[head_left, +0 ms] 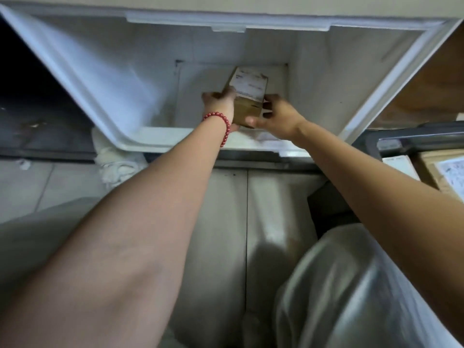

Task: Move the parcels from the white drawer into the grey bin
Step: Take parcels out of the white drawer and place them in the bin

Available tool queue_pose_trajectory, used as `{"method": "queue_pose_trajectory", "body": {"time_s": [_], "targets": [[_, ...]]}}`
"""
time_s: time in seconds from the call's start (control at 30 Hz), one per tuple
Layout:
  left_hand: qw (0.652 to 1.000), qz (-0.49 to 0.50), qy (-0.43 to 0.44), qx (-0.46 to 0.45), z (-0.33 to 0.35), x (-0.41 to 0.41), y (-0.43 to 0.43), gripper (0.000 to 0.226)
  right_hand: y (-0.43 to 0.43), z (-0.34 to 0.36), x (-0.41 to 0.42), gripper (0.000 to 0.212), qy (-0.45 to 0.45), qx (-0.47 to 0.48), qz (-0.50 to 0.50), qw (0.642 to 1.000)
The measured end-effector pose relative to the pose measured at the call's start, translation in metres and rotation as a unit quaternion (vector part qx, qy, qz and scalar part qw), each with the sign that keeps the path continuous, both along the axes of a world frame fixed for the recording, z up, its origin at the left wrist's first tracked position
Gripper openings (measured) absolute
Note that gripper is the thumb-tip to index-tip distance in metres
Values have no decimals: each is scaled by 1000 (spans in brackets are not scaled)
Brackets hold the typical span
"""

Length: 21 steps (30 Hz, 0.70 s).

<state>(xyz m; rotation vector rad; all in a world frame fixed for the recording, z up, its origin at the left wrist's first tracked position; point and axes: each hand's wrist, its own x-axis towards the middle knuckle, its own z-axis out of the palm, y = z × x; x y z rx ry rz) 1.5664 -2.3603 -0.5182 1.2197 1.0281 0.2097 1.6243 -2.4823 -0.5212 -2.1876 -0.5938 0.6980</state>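
Parcel (247, 96) clasped between left hand (221, 101) and right hand (278, 116).

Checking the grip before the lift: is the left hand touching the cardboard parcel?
Touching. The head view shows the left hand pressed against the parcel's left side, fingers wrapped at its edge, while the right hand holds the opposite side.

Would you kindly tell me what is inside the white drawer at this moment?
Inside the white drawer is one cardboard parcel with a white label, gripped by the left hand and right hand. The floor beneath them is hidden.
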Motion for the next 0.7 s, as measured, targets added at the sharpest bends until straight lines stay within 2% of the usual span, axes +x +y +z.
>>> {"method": "queue_pose_trajectory", "body": {"time_s": [0.13, 0.27, 0.37, 0.43, 0.5, 0.53, 0.6, 0.7], "targets": [[999, 8, -15, -37, 31, -58, -27, 43, -21, 28, -50, 68, 10, 35, -25, 999], [993, 0, -62, -97, 62, -124, -52, 30, -53, 58, -115, 71, 6, 142, -61, 988], [992, -35, -68, -98, 87, -162, -61, 19, -79, 74, -153, 76, 61, 218, -57, 972], [992, -56, -69, -89, 101, -180, -63, 21, -95, 82, -170, 80, 95, 247, -60, 963], [990, -80, -70, -91, 113, -197, -64, 31, -110, 88, -182, 92, 89, 261, -88, 957], [989, -89, -71, -95, 118, -205, -64, 34, -117, 90, -186, 91, 86, 271, -105, 953], [986, -89, -81, -111, 122, -221, -63, 32, -128, 95, -191, 78, 104, 288, -130, 943], [988, -64, -96, -106, 125, -237, -61, 35, -133, 102, -194, 46, 127, 273, -135, 944]]}}
